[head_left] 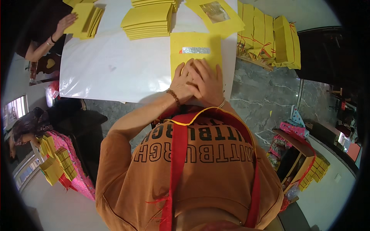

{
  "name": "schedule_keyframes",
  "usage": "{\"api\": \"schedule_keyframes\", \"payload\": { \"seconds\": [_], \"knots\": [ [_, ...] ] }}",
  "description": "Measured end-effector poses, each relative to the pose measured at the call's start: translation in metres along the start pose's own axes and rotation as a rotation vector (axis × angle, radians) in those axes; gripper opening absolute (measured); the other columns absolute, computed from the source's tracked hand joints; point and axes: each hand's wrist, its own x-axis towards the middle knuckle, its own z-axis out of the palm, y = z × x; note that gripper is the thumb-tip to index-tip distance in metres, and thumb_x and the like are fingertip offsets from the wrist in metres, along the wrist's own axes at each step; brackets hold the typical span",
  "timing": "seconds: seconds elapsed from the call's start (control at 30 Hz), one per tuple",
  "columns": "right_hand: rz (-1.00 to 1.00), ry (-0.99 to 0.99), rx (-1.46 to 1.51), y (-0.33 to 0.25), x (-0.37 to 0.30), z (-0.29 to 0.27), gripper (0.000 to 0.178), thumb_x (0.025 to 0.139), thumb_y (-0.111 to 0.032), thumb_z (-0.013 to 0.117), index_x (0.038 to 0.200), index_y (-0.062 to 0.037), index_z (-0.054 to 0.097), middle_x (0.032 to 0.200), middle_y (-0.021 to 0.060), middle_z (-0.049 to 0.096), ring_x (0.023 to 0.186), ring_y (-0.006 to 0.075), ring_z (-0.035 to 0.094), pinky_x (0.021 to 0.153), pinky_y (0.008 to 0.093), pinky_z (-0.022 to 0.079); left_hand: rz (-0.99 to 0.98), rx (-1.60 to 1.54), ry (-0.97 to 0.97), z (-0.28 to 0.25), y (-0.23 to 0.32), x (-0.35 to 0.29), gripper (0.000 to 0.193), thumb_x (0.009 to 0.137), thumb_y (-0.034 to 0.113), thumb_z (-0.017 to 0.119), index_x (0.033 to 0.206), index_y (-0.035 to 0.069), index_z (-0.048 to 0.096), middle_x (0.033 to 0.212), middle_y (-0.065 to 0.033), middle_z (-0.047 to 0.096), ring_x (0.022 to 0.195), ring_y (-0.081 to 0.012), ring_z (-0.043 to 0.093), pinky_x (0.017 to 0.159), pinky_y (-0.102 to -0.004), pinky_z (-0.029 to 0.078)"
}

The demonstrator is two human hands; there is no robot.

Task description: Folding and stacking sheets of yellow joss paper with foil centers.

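On the white-covered table, a yellow paper sheet [195,40] lies near the right edge. A silver strip [195,50] with a small orange-red patch at its left end rests on it. Below the strip, my left hand [182,82] and my right hand [210,82] press on the sheet, close together and partly overlapping. The right fingers lie across part of the left hand. Both hands have their fingers stretched out, and I see nothing gripped in either. Whatever lies under the palms is hidden.
A thick stack of folded yellow paper [146,22] stands farther back. Yellow sheets with a silver square [214,11] lie to its right. At the far left another person's hand [66,24] touches a yellow pile [85,23]. Tied yellow bundles [266,36] sit beyond the table's right edge [232,73].
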Motion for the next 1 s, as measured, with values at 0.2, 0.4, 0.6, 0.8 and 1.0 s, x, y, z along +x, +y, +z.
{"api": "schedule_keyframes", "payload": {
  "seconds": [0.2, 0.4, 0.6, 0.8, 1.0],
  "knots": [
    [0.215, -0.013, 0.174, 0.004, -0.007, 0.022, 0.062, 0.084, -0.035, 0.05, 0.132, -0.0008, 0.033, 0.136, 0.0189, 0.036, 0.128, 0.0331, 0.032, 0.101, 0.0571, 0.018, -0.201, -0.646, 0.228, -0.001, -0.013, -0.004, 0.047, 0.081, 0.006, 0.047, 0.127, 0.002, 0.038, 0.128, -0.0192, 0.04, 0.126, -0.0307, 0.034, 0.104, -0.041, 0.022],
    [0.14, -0.09, -0.094, 0.003, -0.008, 0.027, 0.06, 0.088, -0.038, 0.048, 0.134, -0.0027, 0.033, 0.139, 0.0159, 0.032, 0.13, 0.032, 0.027, 0.103, 0.0574, 0.015, -0.256, -0.944, 0.25, -0.025, -0.015, -0.009, 0.047, 0.088, 0.025, 0.048, 0.131, 0.007, 0.037, 0.135, -0.0218, 0.033, 0.13, -0.034, 0.025, 0.102, -0.0473, 0.021],
    [0.106, -0.098, -0.155, 0.005, -0.007, 0.018, 0.058, 0.084, -0.04, 0.052, 0.128, -0.0038, 0.042, 0.136, 0.0117, 0.038, 0.126, 0.0301, 0.035, 0.099, 0.0578, 0.022, -0.169, -0.1, 0.111, -0.01, -0.024, -0.019, 0.072, 0.081, 0.057, 0.049, 0.137, 0.016, 0.034, 0.142, -0.0228, 0.023, 0.13, -0.0421, 0.018, 0.101, -0.0576, 0.017],
    [0.271, -0.123, -0.102, 0.039, -0.031, 0.012, 0.061, 0.087, -0.042, 0.048, 0.134, -0.0059, 0.036, 0.142, 0.0103, 0.031, 0.132, 0.0302, 0.026, 0.104, 0.057, 0.013, -0.097, 0.075, 0.068, -0.025, -0.021, -0.014, 0.077, 0.077, 0.063, 0.048, 0.135, 0.013, 0.038, 0.141, -0.0241, 0.022, 0.13, -0.0414, 0.02, 0.101, -0.0572, 0.018],
    [0.37, -0.123, 0.406, 0.055, -0.033, 0.011, 0.056, 0.092, -0.038, 0.041, 0.136, -0.0052, 0.033, 0.144, 0.0128, 0.028, 0.134, 0.0293, 0.023, 0.108, 0.0477, 0.014, 0.235, 0.469, 0.094, -0.002, -0.01, -0.004, 0.055, 0.079, 0.036, 0.056, 0.123, 0.004, 0.049, 0.111, -0.0222, 0.054, 0.099, -0.0376, 0.052, 0.081, -0.0423, 0.044]
  ]
}}
